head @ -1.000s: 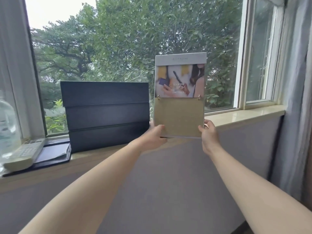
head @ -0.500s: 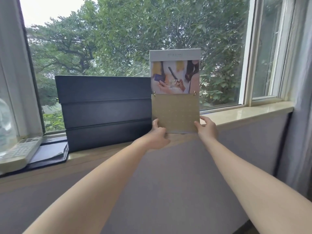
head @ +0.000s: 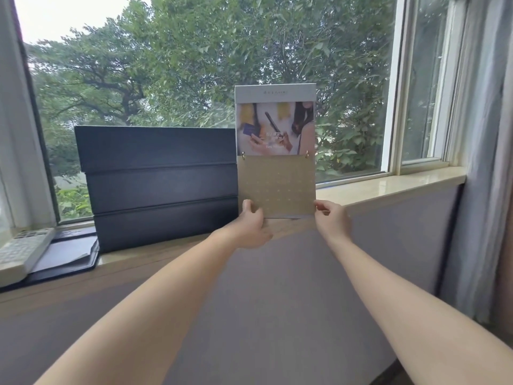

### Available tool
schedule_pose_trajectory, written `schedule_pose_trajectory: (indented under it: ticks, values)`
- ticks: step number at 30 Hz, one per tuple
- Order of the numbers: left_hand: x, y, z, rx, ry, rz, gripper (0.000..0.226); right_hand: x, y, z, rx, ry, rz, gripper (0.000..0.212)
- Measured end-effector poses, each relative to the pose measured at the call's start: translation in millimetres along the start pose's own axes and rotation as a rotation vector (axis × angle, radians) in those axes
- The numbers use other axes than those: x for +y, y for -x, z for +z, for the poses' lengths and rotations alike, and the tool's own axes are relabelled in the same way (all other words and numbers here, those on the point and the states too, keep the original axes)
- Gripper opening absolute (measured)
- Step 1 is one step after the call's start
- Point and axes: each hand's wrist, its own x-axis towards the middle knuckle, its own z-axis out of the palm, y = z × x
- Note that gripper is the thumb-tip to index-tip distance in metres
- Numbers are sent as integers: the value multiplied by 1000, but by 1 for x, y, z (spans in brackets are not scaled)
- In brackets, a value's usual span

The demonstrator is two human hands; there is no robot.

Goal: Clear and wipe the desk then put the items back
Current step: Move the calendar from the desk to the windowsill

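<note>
An upright desk calendar [head: 275, 151], with a photo on top and a tan date sheet below, stands on the stone windowsill [head: 388, 187] against the window glass. My left hand [head: 251, 225] pinches its lower left corner. My right hand [head: 331, 219] pinches its lower right corner. Both arms reach forward from the bottom of the view.
A stack of dark folders or boxes [head: 161, 184] stands on the sill just left of the calendar. Further left lie a dark notebook [head: 66, 255] and a white remote control [head: 23, 252]. A curtain [head: 483, 162] hangs at the right. A grey panel [head: 277, 301] drops below the sill.
Both hands carried the calendar a little left, close to the dark stack, and lowered it onto the sill. The camera moved slightly.
</note>
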Motion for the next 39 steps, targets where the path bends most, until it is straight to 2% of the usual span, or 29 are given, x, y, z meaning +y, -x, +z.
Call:
schedule_pose_trajectory:
  ticks: [5,19,39]
  values:
    - [0,3,3,-8,-12,47,52,-2,5,0,-36,22,-9,41]
    - [0,57,-5,128,133,160,51,-22,48,-8,-144,48,-51,33]
    - [-76,219,-45,209,4,-40,54,-112,195,40,-463,-40,-175,30]
